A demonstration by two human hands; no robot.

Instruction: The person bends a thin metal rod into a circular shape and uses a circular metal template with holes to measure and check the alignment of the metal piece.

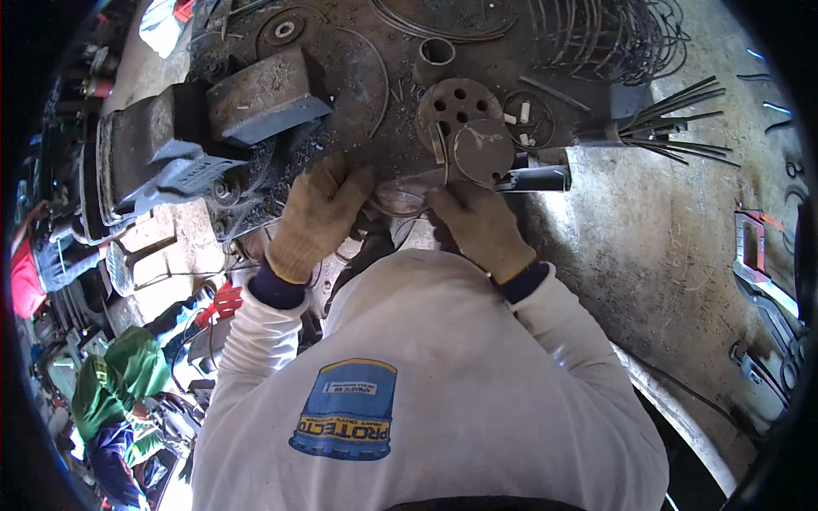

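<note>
My left hand [317, 220], in a tan work glove, is curled at the near edge of the dark steel bench. Across from it, my gloved right hand [484, 228] is also closed, fingers pointing inward. A thin curved metal rod [397, 214] spans the gap between the two hands, its ends hidden by the gloves. Just beyond my right hand lie a round steel plate with holes [460, 104] and a smaller plain disc [483, 152]. A thin upright rod [445, 162] stands by the disc, close to my right fingertips.
A heavy vise-like metal block [162, 140] and an angled steel piece [264, 95] occupy the left. Coiled rods [596, 38], a short pipe [436, 55] and a bundle of rods [673, 123] lie farther off. A red-handled hacksaw [750, 247] is at right. Another person [119, 383] is at left.
</note>
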